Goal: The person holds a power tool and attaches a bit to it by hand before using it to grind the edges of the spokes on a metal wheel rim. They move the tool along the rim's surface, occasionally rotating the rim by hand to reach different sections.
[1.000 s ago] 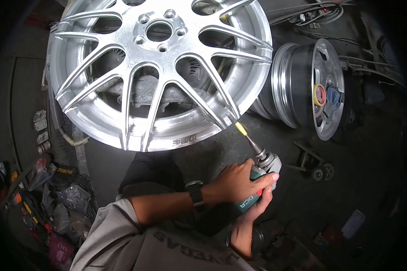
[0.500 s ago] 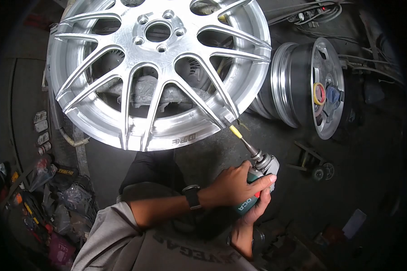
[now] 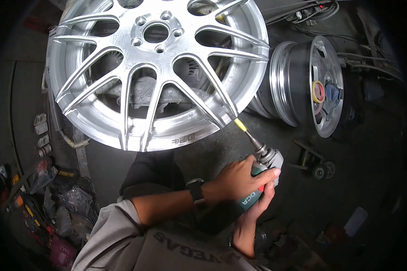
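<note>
A bare silver alloy wheel rim (image 3: 165,67) with paired spokes fills the upper middle of the view. My left hand (image 3: 239,178), with a watch on its wrist, wraps over the head end of a green and grey DCA grinder (image 3: 248,198). My right hand (image 3: 266,201) grips the same body from below and the right, partly hidden by it. From the grinder's head a tapered metal shaft runs to a narrow yellow tip (image 3: 240,125). That tip is at the rim's lower right edge, by a spoke end; whether it touches is hard to tell.
A second wheel (image 3: 285,86) stands on its side at the right, with a yellow tape roll (image 3: 318,92) and a blue cloth (image 3: 332,97) on it. Cables (image 3: 316,18) lie at upper right. A small wheeled frame (image 3: 314,162) sits on the floor. Bagged tools (image 3: 74,196) clutter the lower left.
Both hands and the grinder have shifted slightly right. Its yellow tip has moved right and up along the rim edge, from one spoke end to the neighbouring one.
</note>
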`<action>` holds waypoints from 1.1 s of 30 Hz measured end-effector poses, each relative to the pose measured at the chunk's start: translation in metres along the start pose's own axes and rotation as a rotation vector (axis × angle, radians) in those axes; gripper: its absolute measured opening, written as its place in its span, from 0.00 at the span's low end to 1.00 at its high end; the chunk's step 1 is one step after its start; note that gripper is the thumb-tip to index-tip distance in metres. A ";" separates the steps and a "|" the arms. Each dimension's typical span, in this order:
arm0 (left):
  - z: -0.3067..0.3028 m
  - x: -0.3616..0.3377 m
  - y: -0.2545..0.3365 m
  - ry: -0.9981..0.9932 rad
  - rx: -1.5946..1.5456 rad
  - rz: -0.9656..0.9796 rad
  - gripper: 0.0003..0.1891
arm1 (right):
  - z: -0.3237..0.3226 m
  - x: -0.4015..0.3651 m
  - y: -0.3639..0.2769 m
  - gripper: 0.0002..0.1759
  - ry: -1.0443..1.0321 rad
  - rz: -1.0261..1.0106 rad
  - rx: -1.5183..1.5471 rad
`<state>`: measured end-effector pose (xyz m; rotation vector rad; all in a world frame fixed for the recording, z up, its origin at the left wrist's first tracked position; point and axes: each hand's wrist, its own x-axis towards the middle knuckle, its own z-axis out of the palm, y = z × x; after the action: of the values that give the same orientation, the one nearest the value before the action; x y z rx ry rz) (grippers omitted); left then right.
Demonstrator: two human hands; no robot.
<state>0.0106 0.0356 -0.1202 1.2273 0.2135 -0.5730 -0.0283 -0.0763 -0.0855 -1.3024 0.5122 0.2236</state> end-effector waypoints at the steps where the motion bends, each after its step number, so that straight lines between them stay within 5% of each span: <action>1: -0.002 0.001 0.003 -0.015 0.002 -0.014 0.40 | 0.000 0.000 0.000 0.32 0.003 -0.001 0.004; 5: -0.004 -0.006 0.004 -0.064 0.029 0.000 0.40 | 0.006 -0.005 -0.006 0.31 -0.053 -0.002 -0.021; 7: -0.001 -0.011 0.000 -0.015 0.015 0.002 0.30 | 0.009 -0.008 -0.010 0.31 -0.049 0.010 -0.039; 24: -0.004 -0.005 0.009 -0.098 -0.037 -0.072 0.34 | -0.041 -0.010 0.024 0.30 0.062 0.077 -0.133; 33: 0.000 -0.009 0.004 -0.014 0.082 0.008 0.22 | -0.033 -0.016 0.023 0.28 0.066 0.089 -0.179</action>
<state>0.0050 0.0386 -0.1129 1.3023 0.1754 -0.5879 -0.0600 -0.1000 -0.1032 -1.4661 0.6179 0.3063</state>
